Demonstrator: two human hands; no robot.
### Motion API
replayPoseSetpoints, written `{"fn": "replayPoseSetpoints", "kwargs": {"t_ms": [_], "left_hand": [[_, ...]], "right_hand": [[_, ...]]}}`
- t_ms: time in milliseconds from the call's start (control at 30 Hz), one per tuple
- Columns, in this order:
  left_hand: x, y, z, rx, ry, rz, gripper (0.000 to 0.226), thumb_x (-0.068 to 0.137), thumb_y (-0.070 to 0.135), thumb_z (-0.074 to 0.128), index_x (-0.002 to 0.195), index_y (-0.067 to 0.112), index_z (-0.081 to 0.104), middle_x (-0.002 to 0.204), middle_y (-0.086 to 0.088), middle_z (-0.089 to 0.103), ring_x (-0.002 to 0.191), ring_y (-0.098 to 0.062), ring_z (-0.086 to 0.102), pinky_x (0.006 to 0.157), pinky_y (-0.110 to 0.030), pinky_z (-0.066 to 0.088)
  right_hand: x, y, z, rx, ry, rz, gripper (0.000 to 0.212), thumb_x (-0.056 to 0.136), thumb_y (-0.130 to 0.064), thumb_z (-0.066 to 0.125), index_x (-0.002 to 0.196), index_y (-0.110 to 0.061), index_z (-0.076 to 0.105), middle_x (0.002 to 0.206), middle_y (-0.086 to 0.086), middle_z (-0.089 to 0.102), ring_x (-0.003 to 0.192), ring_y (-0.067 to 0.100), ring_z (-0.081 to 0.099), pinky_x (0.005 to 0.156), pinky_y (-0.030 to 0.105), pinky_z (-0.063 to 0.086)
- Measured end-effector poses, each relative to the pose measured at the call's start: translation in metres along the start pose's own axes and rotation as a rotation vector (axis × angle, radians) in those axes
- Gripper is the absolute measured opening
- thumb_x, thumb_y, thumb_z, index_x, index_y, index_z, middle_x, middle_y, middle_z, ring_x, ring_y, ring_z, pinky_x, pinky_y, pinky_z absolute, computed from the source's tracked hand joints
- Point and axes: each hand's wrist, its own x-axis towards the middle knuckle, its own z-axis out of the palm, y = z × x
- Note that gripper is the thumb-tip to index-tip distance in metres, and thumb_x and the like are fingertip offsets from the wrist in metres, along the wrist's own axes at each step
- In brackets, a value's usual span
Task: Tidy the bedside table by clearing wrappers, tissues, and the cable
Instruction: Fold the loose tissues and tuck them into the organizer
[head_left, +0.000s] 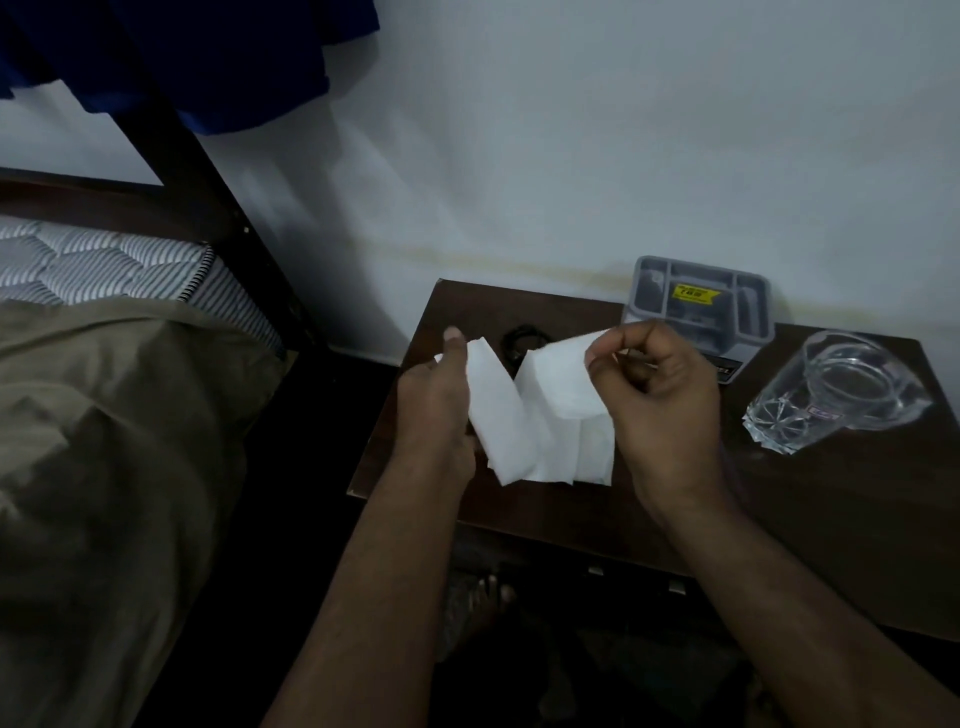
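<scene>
Dim bedroom corner, pale wall behind; dark wooden bedside table (857, 519) set against it, bed (104, 415) with olive cover to its left across a narrow dark gap. Item one: white tissue (540, 415), several folded panels hanging between my two hands above the table's left half, lower edges close to or resting on the wood. Left hand (434, 400): thumb pressed to the tissue's left edge, fingers behind it, gripping. Right hand (660, 395): fingertips pinched shut on the tissue's upper right corner. Item two: cable (524, 340), a small dark coil on the table behind the tissue, partly hidden; it appears to be loosely looped, though the light is too poor to be sure. Item three: grey compartment box (701, 312) with yellow label, at the back by the wall. Item four: clear glass tumbler (841, 395), upright, to the right, well apart from my hands. No wrappers visible. Handling note: I judge it best to gather the panels inward into one wad, hands closing together, before lifting clear. Open room lies at the table's bare front and left edge; the tumbler side I keep away from.
</scene>
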Motion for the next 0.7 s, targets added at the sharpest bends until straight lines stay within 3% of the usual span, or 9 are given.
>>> {"fn": "replayPoseSetpoints", "kwargs": {"t_ms": [67, 200, 300, 400, 533, 600, 700], "left_hand": [[-0.003, 0.002, 0.002, -0.07, -0.089, -0.111, 0.057, 0.097, 0.068, 0.043, 0.111, 0.017, 0.065, 0.104, -0.01, 0.075, 0.093, -0.031, 0.073, 0.07, -0.041, 0.059], [-0.005, 0.002, 0.004, -0.153, -0.107, -0.166, 0.068, 0.098, 0.074, 0.028, 0.109, 0.017, 0.064, 0.108, -0.012, 0.074, 0.099, -0.034, 0.07, 0.069, -0.04, 0.054], [-0.002, 0.001, 0.007, -0.13, -0.107, -0.172, 0.069, 0.098, 0.074, 0.025, 0.098, 0.017, 0.064, 0.105, -0.014, 0.074, 0.099, -0.036, 0.07, 0.079, -0.046, 0.056], [-0.001, 0.0, 0.007, -0.143, -0.126, -0.194, 0.073, 0.098, 0.073, 0.027, 0.106, 0.012, 0.066, 0.106, -0.014, 0.074, 0.096, -0.036, 0.07, 0.09, -0.05, 0.055], [0.001, 0.001, 0.007, -0.152, -0.154, -0.186, 0.074, 0.098, 0.071, 0.032, 0.128, 0.01, 0.062, 0.121, -0.016, 0.072, 0.104, -0.038, 0.07, 0.087, -0.05, 0.057], [-0.001, 0.0, 0.008, -0.135, -0.139, -0.157, 0.064, 0.1, 0.066, 0.037, 0.124, 0.013, 0.064, 0.114, -0.013, 0.074, 0.1, -0.035, 0.072, 0.078, -0.046, 0.059], [-0.006, 0.001, 0.01, -0.066, -0.084, -0.113, 0.035, 0.104, 0.046, 0.048, 0.108, 0.015, 0.063, 0.1, -0.009, 0.073, 0.093, -0.032, 0.071, 0.072, -0.045, 0.06]], "right_hand": [[-0.003, -0.004, 0.003, -0.009, -0.036, -0.048, 0.03, 0.087, 0.008, 0.066, 0.083, -0.022, 0.068, 0.097, 0.011, 0.069, 0.088, 0.018, 0.069, 0.084, 0.03, 0.054], [-0.008, -0.015, 0.009, 0.04, -0.052, -0.061, 0.046, 0.088, 0.008, 0.061, 0.079, -0.037, 0.066, 0.112, 0.007, 0.063, 0.112, 0.009, 0.064, 0.097, 0.035, 0.052], [-0.013, -0.02, 0.013, 0.156, -0.139, 0.068, 0.04, 0.091, 0.006, 0.06, 0.083, -0.032, 0.068, 0.114, 0.001, 0.068, 0.106, 0.012, 0.069, 0.086, 0.048, 0.061], [-0.018, -0.022, 0.015, 0.367, -0.226, 0.336, 0.036, 0.094, 0.014, 0.056, 0.089, -0.019, 0.069, 0.099, -0.01, 0.072, 0.09, 0.011, 0.074, 0.067, 0.03, 0.062], [-0.018, -0.014, 0.01, 0.31, -0.248, 0.492, 0.039, 0.091, 0.017, 0.054, 0.09, -0.017, 0.074, 0.114, -0.001, 0.067, 0.099, 0.016, 0.071, 0.067, 0.025, 0.06], [-0.018, -0.01, 0.007, 0.234, -0.265, 0.541, 0.039, 0.09, 0.017, 0.053, 0.094, -0.016, 0.075, 0.121, -0.004, 0.062, 0.105, 0.018, 0.067, 0.065, 0.024, 0.06], [-0.019, -0.008, 0.004, 0.151, -0.285, 0.545, 0.045, 0.087, 0.015, 0.051, 0.099, -0.019, 0.077, 0.122, -0.005, 0.064, 0.098, 0.015, 0.069, 0.062, 0.022, 0.058]]}}
